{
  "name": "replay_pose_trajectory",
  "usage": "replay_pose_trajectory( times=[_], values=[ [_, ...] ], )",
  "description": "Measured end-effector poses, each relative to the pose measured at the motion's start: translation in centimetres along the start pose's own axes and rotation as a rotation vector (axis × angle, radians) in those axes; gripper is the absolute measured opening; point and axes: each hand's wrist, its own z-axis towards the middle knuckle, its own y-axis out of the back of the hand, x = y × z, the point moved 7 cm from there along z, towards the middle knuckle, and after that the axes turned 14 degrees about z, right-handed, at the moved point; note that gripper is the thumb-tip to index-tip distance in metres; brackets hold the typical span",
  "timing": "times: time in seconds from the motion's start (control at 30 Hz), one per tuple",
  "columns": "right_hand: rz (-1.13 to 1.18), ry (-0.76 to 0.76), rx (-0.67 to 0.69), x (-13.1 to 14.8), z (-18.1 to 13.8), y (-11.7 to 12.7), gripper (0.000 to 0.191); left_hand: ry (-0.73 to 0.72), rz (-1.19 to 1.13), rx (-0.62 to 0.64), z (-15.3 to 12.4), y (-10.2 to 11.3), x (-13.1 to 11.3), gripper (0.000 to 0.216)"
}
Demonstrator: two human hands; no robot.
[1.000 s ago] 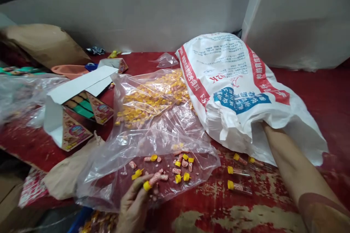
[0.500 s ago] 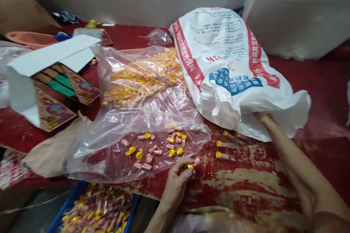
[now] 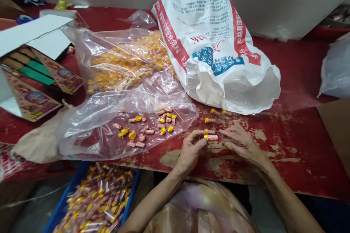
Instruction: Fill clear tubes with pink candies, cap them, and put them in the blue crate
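My left hand (image 3: 189, 153) pinches a yellow cap (image 3: 205, 137) with a pink-and-white speckled stick (image 3: 213, 137) on it, just over the table's front part. Opposite it, my right hand (image 3: 246, 146) has its fingers and thumb closed about the far end of a clear tube, which shows only faintly and seems to lie over the stick. Several capped clear tubes with speckled sticks (image 3: 210, 120) lie behind the hands. Loose speckled sticks (image 3: 150, 131) and yellow caps (image 3: 132, 135) are spread on a clear plastic bag (image 3: 82, 134) to the left.
The clear bag's back part holds many yellow-capped pieces (image 3: 120, 69). A white printed woven sack (image 3: 213, 29) lies behind my hands. Below the table edge stands a blue bin (image 3: 69, 189) of filled tubes. An opened carton (image 3: 51, 32) is at left on the worn red table (image 3: 295, 134).
My right hand has come out of the white sack and met my left hand with a clear tube. My left hand still holds the capped stick. The view has shifted right and down.
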Motion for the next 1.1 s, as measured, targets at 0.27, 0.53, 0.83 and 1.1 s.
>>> replay_pose_trajectory(
  times=[0.27,0.53,0.83,1.1],
  values=[
    [0.572,-0.216,-0.417,-2.1,-0.9,0.8,0.028,0.011,-0.106,-0.113,-0.9,1.1,0.6,0.038],
    [0.639,-0.233,-0.337,-1.3,-0.9,-4.3,0.027,0.062,-0.215,-0.178,-1.0,0.5,2.6,0.035],
    [-0.148,-0.006,-0.051,0.4,-0.7,-5.6,0.024,0.076,0.099,-0.108,-2.1,0.3,4.5,0.019],
    [-0.425,0.158,0.123,0.6,-0.3,-6.0,0.04,-0.306,1.072,-0.088,-2.9,1.6,-0.9,0.018]
  ],
)
